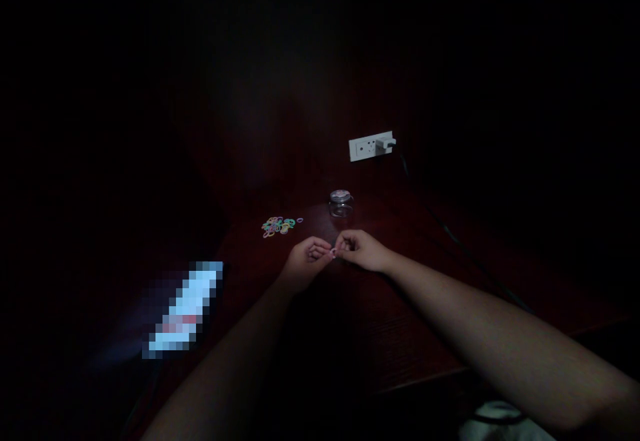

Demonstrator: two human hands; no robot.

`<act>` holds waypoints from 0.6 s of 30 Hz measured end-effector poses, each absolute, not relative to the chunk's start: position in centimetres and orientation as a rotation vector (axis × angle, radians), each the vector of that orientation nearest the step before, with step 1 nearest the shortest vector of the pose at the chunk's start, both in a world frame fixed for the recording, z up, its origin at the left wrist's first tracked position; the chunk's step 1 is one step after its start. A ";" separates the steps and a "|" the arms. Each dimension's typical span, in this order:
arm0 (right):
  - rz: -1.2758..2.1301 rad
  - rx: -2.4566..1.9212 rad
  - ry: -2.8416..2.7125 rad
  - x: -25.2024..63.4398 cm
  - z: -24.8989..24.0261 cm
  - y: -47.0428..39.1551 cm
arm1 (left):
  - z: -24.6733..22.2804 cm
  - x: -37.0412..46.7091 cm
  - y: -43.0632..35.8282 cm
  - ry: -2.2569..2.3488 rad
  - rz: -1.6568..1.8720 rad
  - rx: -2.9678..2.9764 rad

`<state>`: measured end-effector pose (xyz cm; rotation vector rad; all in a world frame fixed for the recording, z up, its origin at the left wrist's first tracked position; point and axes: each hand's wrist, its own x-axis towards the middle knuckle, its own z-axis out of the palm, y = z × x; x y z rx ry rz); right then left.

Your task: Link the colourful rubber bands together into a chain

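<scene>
— What have you got hold of?

— A small pink band (333, 252), pinched between my left hand (306, 262) and my right hand (361, 250). Each grip is closed tight on it, fingertips nearly meeting, low over the dark desk (400, 334).

— And around you?

— A heap of coloured bands (280, 225) lies just beyond my left hand; a glass jar (341, 203) stands near it. A wall socket (371, 146) sits behind.
</scene>
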<state>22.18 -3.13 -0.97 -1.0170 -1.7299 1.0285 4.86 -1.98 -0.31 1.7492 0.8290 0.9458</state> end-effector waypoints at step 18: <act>1.058 -1.027 -1.763 22.2 -0.7 -3.5 | -0.5 4.8 -1.8 0.831 0.944 1.737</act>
